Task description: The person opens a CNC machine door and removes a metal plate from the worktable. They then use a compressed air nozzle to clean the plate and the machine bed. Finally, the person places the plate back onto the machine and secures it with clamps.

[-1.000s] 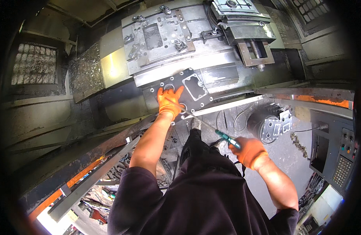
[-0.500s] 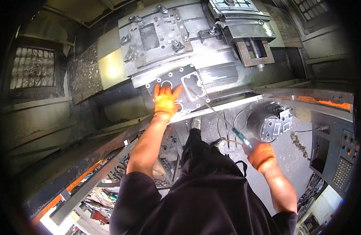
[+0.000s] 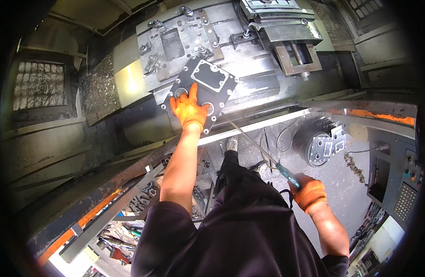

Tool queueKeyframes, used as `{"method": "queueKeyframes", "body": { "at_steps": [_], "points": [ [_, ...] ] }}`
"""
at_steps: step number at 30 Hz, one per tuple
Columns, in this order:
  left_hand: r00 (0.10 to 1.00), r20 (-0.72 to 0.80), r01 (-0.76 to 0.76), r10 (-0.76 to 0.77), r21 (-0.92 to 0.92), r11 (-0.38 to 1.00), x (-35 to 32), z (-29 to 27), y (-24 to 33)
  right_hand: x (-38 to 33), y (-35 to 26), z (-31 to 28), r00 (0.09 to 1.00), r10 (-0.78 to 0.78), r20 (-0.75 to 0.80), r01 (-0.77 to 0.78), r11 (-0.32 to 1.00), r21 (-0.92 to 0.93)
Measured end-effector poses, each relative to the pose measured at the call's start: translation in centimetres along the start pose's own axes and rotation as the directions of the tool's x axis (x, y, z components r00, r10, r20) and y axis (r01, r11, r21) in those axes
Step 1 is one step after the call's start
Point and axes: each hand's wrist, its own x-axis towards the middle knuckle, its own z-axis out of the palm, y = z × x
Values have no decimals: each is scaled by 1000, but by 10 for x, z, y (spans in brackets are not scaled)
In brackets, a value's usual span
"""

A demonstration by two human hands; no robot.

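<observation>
1. Right hand [image 3: 309, 191], lower right: gloved fingers wrapped together around the green handle of a long-rod tool [image 3: 286, 175].
2. Rod tip, centre: now just beside the plate's right edge; half a second ago it pointed at the opening.
3. Left hand [image 3: 189, 113], left of centre: gloved fingers spread on the dark plate [image 3: 212, 96], index pointing upward.
4. Plate, upper centre: turned counterclockwise; its pale-rimmed opening [image 3: 211, 76] has swung from right to top. Judged: plate reoriented, another edge facing the rod.
5. Beyond: clamped fixture plate [image 3: 191, 34], upper left; vise [image 3: 291, 34], upper right.
</observation>
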Motion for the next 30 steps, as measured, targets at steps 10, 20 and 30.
{"method": "queueKeyframes", "body": {
  "at_steps": [10, 20, 30],
  "points": [
    [986, -89, 128, -138, -112, 985, 18, 7, 2, 4, -3, 11, 997, -50, 54, 53, 997, -56],
    [998, -55, 5, -10, -93, 996, 7, -4, 5, 12, 4, -2, 989, 44, -142, -44, 999, 7],
    [845, -42, -534, 532, -94, 840, -11, -21, -3, -1, -32, -22, 980, -103, -172, 120, 989, 89]
  ]
}}
